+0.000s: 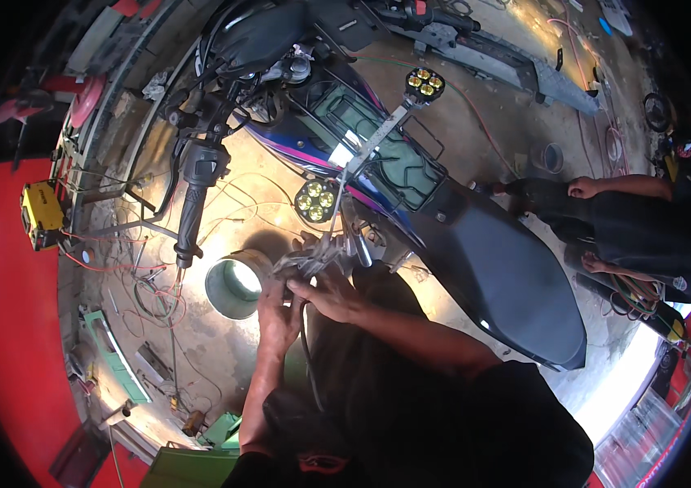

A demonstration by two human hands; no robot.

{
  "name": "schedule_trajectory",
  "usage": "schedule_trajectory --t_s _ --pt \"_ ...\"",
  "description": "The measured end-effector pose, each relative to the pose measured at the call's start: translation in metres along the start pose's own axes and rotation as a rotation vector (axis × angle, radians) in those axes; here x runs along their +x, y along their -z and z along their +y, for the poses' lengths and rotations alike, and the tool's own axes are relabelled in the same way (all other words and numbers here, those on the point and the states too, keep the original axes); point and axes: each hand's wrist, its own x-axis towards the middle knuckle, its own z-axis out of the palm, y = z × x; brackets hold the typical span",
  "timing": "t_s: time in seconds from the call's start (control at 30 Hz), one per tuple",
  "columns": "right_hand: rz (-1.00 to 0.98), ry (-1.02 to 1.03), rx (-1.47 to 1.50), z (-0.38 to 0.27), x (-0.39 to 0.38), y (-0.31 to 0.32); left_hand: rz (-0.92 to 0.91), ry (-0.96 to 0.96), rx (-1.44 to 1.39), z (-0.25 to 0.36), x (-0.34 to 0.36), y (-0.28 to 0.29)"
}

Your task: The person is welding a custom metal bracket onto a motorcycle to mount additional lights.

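My left hand point(280, 317) and my right hand point(331, 293) are close together, just left of a motorcycle's black seat point(500, 260). Both are closed around a dark greyish part point(310, 259), whose kind I cannot make out because my fingers cover much of it. A dark cable point(306, 350) hangs from between my hands toward my lap. Beyond them, a round lamp with yellow lenses point(314, 201) sits at the near end of a metal bar point(378, 138). At the bar's far end is a second such lamp point(424, 84).
A round metal can point(236, 285) stands on the floor left of my hands. The handlebar grip point(190, 215) juts out beyond it. Loose wires point(173, 305) lie at the left, near a yellow box point(42, 214). At the right is another person's hand point(583, 187).
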Motion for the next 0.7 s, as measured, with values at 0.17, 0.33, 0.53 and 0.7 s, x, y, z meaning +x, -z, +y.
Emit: schedule_trajectory --t_s 0.17,0.33,0.53,0.7 --pt "0.456 0.127 -0.325 0.024 -0.031 0.023 -0.069 0.078 -0.110 0.012 0.018 0.019" --pt "0.779 0.123 0.061 0.013 -0.020 0.051 -0.084 0.071 -0.031 0.013 0.043 0.033" --pt "0.949 0.121 -0.200 -0.005 -0.012 0.079 -0.077 0.121 0.143 0.012 0.056 0.038" --pt "0.658 -0.063 -0.598 0.018 -0.015 0.086 -0.090 0.077 0.229 0.036 0.083 0.022"
